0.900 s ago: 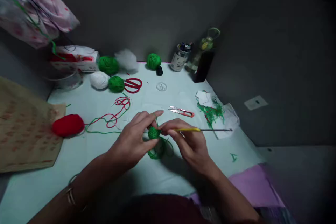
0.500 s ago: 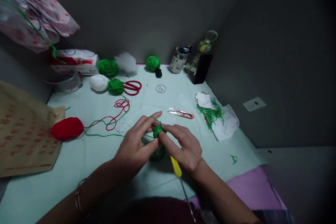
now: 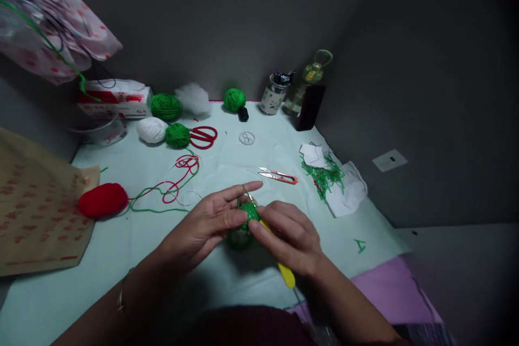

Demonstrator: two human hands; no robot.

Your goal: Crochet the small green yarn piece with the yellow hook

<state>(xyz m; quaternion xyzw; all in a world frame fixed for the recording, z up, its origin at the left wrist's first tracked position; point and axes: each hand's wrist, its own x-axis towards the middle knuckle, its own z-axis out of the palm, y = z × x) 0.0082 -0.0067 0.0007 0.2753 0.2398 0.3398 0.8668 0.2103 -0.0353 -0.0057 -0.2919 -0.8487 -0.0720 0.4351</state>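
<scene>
Between thumb and fingers, my left hand pinches a small green crochet piece. Its index finger is stretched out, with green yarn passing over it. My right hand closes round a crochet hook with a yellow handle. The hook's metal tip is at the upper edge of the green piece, by the left index finger. Below the hands sits a darker round green object, partly hidden by them. Yarn runs left from the hands across the table.
Thread snips lie just beyond my hands. To the left are a red yarn ball and a paper bag. Red-handled scissors and a white yarn ball lie farther back. Yarn scraps lie at the right.
The hook's tip now shows above the green piece, and its yellow handle has shifted right and down. My left index finger has stretched farther right.
</scene>
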